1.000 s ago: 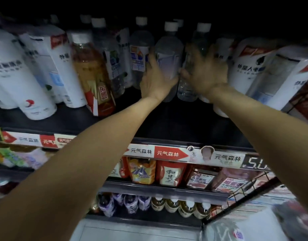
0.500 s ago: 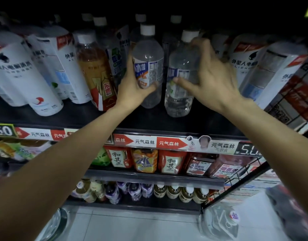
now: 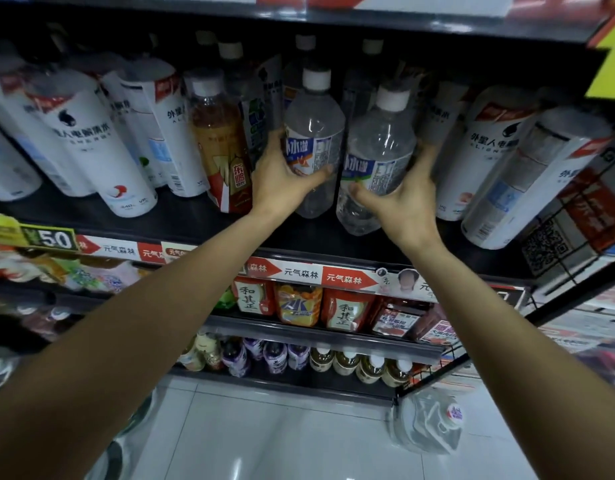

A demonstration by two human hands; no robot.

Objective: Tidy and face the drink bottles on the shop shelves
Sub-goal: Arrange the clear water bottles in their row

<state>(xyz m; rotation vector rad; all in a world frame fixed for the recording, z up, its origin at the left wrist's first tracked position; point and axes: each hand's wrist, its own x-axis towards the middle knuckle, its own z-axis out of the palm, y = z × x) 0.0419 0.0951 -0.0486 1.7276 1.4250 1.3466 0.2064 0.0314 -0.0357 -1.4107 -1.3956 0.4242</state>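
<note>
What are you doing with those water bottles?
A person is tidying drinks on a shop shelf. The left hand grips one clear water bottle and the right hand grips another beside it. Both bottles stand near the shelf's front, between an amber drink bottle and tall white bottles.

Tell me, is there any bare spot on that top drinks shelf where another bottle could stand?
Bare shelf board shows along the front lip, left of the left hand, ahead of the white cartons and amber bottle. A narrower strip lies below the right hand. Farther back it is crowded: bottles stand shoulder to shoulder, both clear bottles gripped.
</note>
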